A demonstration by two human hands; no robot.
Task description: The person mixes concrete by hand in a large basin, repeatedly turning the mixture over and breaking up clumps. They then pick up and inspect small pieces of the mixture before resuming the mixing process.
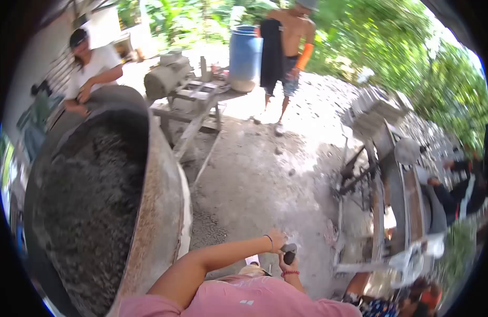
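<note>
Steel mixer drum [165, 211]: fills the left side, its rust-streaked wall tilted and its mouth open toward the camera.
Grey mix [91, 201]: dark, wet and gritty, lying inside the drum.
Bare ground [254, 174]: pale and dusty, between the drum and the machine.
Metal machine [392, 174]: stands at the right, well apart from the drum; details are blurred.
Blue barrel [244, 50]: upright at the far end, beside a standing person [289, 42] with an orange sleeve.
Person in white [91, 68]: leans on the drum's far rim with both hands.
Dark handle [289, 257]: low in the centre, just in front of the pink shirt. It is a short stub whose long axis runs nearly up-and-down in the picture, with its grey tip pointing away from the wearer.
Left hand [277, 240]: fingers curled, knuckles just beside the handle's grey tip; I cannot tell whether it grips.
Right hand [285, 266]: closed around the handle's lower end.
Red bracelet [290, 273]: on the right wrist.
</note>
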